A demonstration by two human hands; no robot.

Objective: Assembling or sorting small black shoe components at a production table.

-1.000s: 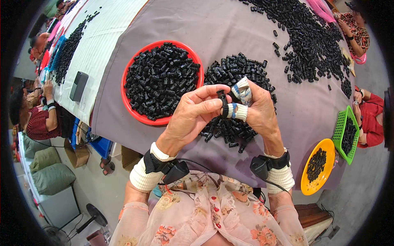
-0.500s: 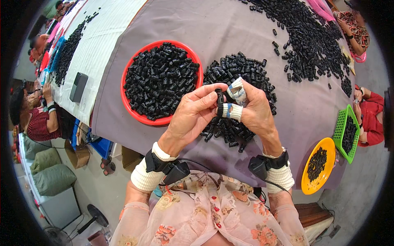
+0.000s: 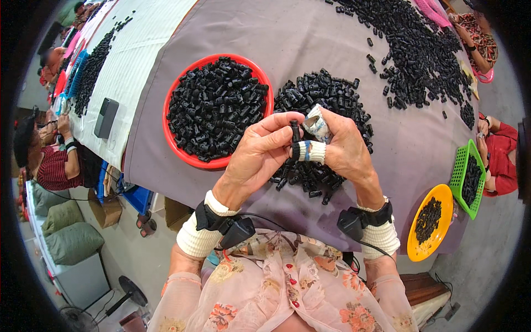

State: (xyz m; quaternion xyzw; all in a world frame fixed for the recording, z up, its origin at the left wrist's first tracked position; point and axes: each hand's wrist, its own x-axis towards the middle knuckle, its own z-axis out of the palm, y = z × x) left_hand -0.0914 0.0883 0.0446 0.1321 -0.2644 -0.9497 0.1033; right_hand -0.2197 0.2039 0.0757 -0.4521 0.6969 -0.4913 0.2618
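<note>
My left hand (image 3: pixel 249 152) is closed, pinching a small black cylindrical cord lock (image 3: pixel 296 130) upright between thumb and forefinger. My right hand (image 3: pixel 347 146) is curled against the same piece from the right. Its thumb and forefinger wear white knitted finger covers with blue marks, and the covered thumb, dark at the tip, meets the piece low down. The right fingertips are partly hidden. Below and beyond both hands spreads a loose pile of similar black pieces (image 3: pixel 337 105). A red round basin (image 3: pixel 269 91) heaped with them stands to the left of the pile.
At the right edge are a yellow oval dish (image 3: pixel 442 216) and a green basket (image 3: pixel 458 176), both holding black pieces. A larger black heap (image 3: pixel 409 61) covers the far right of the grey tablecloth (image 3: pixel 221 33). A dark box (image 3: pixel 106 118) stands at left. Other people sit on both sides.
My right hand has shifted slightly right, its covered forefinger drawing a little away from the black piece. The left hand keeps its pinch almost in place.
</note>
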